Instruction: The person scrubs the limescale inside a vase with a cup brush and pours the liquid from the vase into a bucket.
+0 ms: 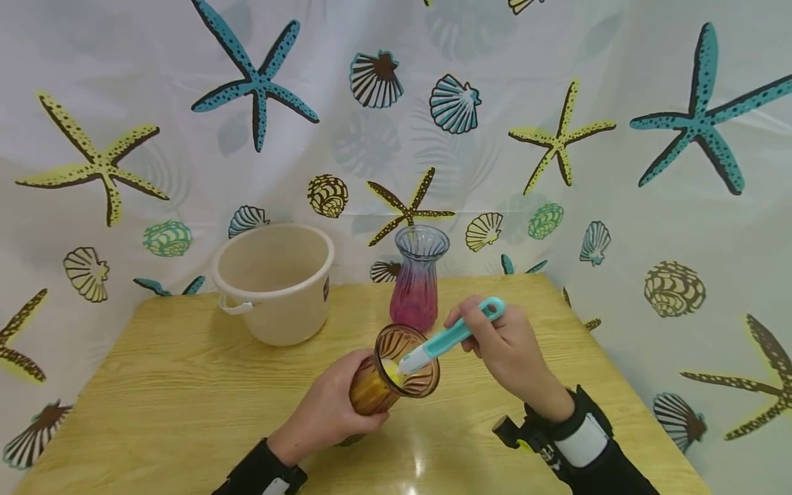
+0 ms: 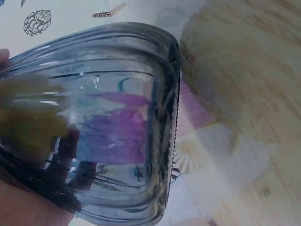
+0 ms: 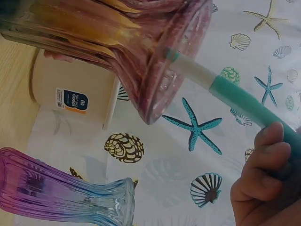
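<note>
My left hand grips an amber ribbed glass vase around its body, its flared mouth tilted up toward the right. In the left wrist view the thick clear base of the vase fills much of the picture. My right hand holds the teal handle of a cleaning brush. The white neck of the brush passes through the vase mouth. Something yellow, apparently the brush's sponge head, shows inside the glass, blurred in the right wrist view.
Behind the hands stands a pink-to-blue glass vase, upright. A cream bucket with a side handle is at the back left of the wooden table. A white cloth printed with starfish and shells hangs behind.
</note>
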Demonstrator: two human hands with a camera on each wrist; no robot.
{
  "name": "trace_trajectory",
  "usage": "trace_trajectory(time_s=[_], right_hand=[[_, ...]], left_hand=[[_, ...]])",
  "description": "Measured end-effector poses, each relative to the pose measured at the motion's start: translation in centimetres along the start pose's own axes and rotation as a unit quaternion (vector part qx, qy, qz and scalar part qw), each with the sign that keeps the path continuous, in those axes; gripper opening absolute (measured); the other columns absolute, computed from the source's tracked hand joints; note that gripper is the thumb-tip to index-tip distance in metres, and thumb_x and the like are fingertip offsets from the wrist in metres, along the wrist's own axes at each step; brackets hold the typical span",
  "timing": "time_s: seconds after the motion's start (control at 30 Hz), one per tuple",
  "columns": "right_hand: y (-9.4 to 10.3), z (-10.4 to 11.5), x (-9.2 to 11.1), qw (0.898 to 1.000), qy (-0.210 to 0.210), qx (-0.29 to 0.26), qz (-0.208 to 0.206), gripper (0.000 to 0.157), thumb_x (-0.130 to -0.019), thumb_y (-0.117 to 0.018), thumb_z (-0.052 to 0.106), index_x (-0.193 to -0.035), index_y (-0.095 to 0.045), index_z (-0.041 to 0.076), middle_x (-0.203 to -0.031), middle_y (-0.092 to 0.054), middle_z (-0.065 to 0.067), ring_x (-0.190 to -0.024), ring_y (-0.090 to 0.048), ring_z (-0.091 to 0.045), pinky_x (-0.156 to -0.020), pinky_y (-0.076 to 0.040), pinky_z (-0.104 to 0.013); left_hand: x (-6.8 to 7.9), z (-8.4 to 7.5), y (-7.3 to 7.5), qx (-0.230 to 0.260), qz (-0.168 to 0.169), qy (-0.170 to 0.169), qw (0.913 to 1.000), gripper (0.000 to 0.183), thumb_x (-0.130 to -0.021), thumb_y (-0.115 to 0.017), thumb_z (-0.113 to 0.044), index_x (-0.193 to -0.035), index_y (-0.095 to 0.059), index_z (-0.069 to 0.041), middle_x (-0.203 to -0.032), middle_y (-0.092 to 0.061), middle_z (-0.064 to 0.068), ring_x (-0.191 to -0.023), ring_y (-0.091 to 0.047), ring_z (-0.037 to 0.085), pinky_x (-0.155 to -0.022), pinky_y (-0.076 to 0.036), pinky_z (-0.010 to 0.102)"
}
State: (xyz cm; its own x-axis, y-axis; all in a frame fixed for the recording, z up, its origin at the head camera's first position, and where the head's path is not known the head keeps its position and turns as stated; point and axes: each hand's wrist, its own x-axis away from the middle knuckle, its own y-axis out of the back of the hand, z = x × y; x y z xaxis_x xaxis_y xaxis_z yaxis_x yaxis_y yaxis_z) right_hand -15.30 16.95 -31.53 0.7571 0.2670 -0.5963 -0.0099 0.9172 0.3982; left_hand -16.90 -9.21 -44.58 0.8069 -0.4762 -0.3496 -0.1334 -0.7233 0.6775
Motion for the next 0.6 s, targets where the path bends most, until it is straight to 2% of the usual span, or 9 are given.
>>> trace_trajectory(time_s=[0.17, 0.27, 0.5, 0.6], right_hand=[[-1.9, -0.5, 0.1, 0.996, 0.004, 0.034, 0.082, 0.031, -0.101, -0.044, 0.009, -0.083, -0.068, 0.015, -0.059, -0.055, -0.001, -0.049, -0.043, -0.010, -0.040, -0.034, -0.022], [-3.0, -1.0, 0.4, 0.993, 0.010, 0.038, 0.112, 0.029, -0.101, -0.045, 0.007, -0.082, -0.067, 0.014, -0.057, -0.053, -0.001, -0.050, -0.044, -0.009, -0.041, -0.035, -0.021], [-3.7, -0.9, 0.7, 0.991, 0.032, 0.061, 0.114, 0.024, -0.099, -0.050, 0.009, -0.085, -0.068, 0.015, -0.058, -0.052, 0.004, -0.049, -0.043, -0.006, -0.040, -0.035, -0.020], [-3.6, -0.5, 0.7, 0.989, 0.051, 0.079, 0.110, 0.022, -0.098, -0.052, 0.009, -0.086, -0.069, 0.014, -0.059, -0.053, 0.006, -0.050, -0.043, -0.004, -0.040, -0.036, -0.020]], left_hand=[[-0.3, -0.3, -0.2, -0.019, 0.006, -0.015, 0.9997, 0.080, -0.066, -0.077, -0.056, -0.133, -0.044, -0.027, -0.118, -0.052, -0.011, -0.099, -0.049, 0.006, -0.079, -0.051, 0.038], [-0.4, -0.5, -0.2, -0.026, 0.012, -0.020, 0.9994, 0.081, -0.067, -0.076, -0.058, -0.133, -0.044, -0.026, -0.118, -0.052, -0.010, -0.102, -0.047, 0.006, -0.081, -0.050, 0.040], [0.0, -0.4, 0.0, 0.013, 0.003, -0.005, 0.9999, 0.080, -0.068, -0.080, -0.047, -0.135, -0.039, -0.032, -0.119, -0.050, -0.012, -0.101, -0.049, 0.005, -0.077, -0.051, 0.038], [0.1, -0.3, 0.1, 0.011, 0.000, -0.007, 0.9999, 0.081, -0.068, -0.081, -0.043, -0.136, -0.038, -0.033, -0.120, -0.049, -0.013, -0.102, -0.048, 0.004, -0.078, -0.052, 0.037]])
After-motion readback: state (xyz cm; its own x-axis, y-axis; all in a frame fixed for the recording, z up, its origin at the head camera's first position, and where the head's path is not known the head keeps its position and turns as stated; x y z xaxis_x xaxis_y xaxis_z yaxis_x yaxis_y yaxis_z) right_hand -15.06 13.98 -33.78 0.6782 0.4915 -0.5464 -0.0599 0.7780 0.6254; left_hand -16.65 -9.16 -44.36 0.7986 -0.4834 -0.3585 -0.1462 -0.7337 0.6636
